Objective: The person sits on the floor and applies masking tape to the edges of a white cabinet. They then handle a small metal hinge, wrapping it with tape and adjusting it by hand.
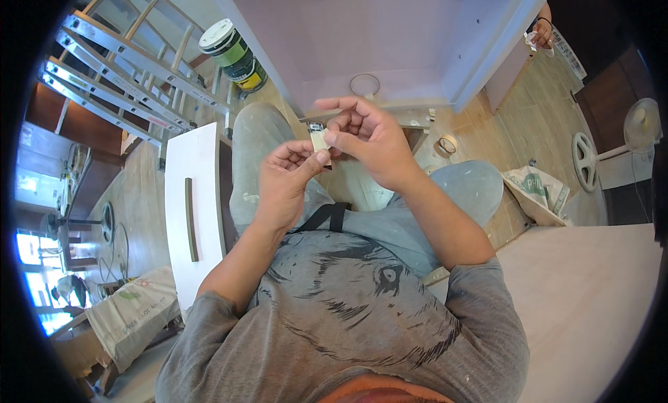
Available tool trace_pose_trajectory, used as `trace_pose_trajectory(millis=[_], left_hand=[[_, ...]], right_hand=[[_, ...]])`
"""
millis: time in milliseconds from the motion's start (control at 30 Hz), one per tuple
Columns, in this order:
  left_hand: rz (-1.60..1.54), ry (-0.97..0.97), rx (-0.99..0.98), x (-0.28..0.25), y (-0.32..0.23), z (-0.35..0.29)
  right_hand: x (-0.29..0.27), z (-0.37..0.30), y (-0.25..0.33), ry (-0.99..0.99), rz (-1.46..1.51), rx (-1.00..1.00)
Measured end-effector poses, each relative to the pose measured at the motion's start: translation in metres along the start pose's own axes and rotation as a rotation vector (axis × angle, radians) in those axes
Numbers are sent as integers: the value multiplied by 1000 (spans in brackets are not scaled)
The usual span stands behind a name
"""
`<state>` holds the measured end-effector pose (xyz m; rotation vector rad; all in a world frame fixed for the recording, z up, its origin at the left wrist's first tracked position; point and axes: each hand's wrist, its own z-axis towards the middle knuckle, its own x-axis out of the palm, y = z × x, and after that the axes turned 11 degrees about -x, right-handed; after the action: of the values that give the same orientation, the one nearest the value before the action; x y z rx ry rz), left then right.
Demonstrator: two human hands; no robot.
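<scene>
My left hand [287,179] is closed, its thumb and fingers pinching a small metal piece [316,127] partly covered by a cream strip [319,140] that looks like masking tape. The piece's exact kind is too small to tell. From the other side my right hand [372,140] pinches the strip's edge between thumb and finger, its other fingers raised and curled. Both hands meet above my lap, in front of a pale lilac open cabinet [348,41]. On the floor beyond my right hand lies a roll of masking tape [447,145].
To the left, a white drawer front [182,222] with a dark handle stands close to my knee. Behind it are aluminium ladders [139,69] and a paint bucket [235,58]. Another person's hand [542,34] shows at the upper right. A pale board [584,291] and fan [641,123] are rightward.
</scene>
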<state>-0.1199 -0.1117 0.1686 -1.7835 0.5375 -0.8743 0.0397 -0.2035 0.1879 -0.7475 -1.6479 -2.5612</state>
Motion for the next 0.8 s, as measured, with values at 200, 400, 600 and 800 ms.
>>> trace_pose_trajectory(millis=[200, 400, 600, 800], left_hand=[[-224, -52, -40, 8, -4, -4], [-453, 17, -78, 13, -9, -3], [-562, 172, -102, 11, -9, -5], [-736, 487, -167, 4, -7, -6]], right_hand=[[-2, 3, -6, -43, 3, -12], [4, 6, -5, -93, 80, -42], [3, 4, -3, -68, 182, -22], [-7, 3, -4, 15, 239, 97]])
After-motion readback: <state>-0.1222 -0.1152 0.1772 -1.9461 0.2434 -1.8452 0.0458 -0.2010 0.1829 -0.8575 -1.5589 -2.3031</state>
